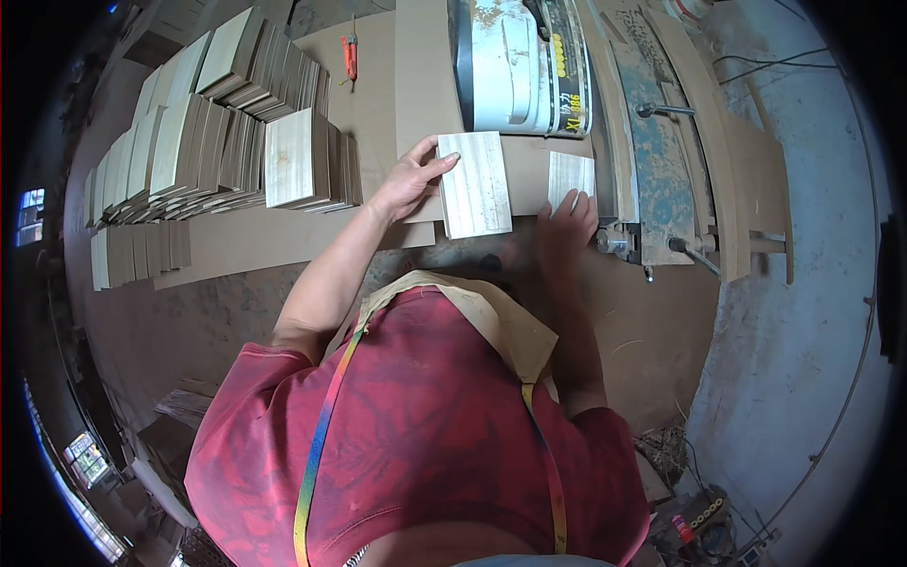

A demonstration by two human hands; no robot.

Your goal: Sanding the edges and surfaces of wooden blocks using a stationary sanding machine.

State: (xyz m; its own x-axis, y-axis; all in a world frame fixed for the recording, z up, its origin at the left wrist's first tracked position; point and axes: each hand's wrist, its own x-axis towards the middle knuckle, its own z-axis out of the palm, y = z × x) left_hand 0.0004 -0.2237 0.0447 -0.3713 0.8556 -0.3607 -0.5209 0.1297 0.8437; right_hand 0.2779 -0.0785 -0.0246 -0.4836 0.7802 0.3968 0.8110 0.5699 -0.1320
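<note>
My left hand (414,180) grips a pale wooden board (475,184) by its left edge, the thumb on its face. This board is rectangular, with light grain, and it overhangs the near edge of the bench. Farther right, a second, smaller-looking wooden board (571,170) lies beside the machine. My right hand (570,222) rests its spread fingers on the near end of that board. Shadow darkens this hand, and its thumb shows only dimly at the left.
Several rows of stacked wooden boards (194,142) fill the bench's left side. Red-handled pliers (350,57) lie behind them. A white plastic drum (520,71) lies beyond my hands. Along the right runs a worn blue-green metal machine (666,151) with protruding handles (694,257).
</note>
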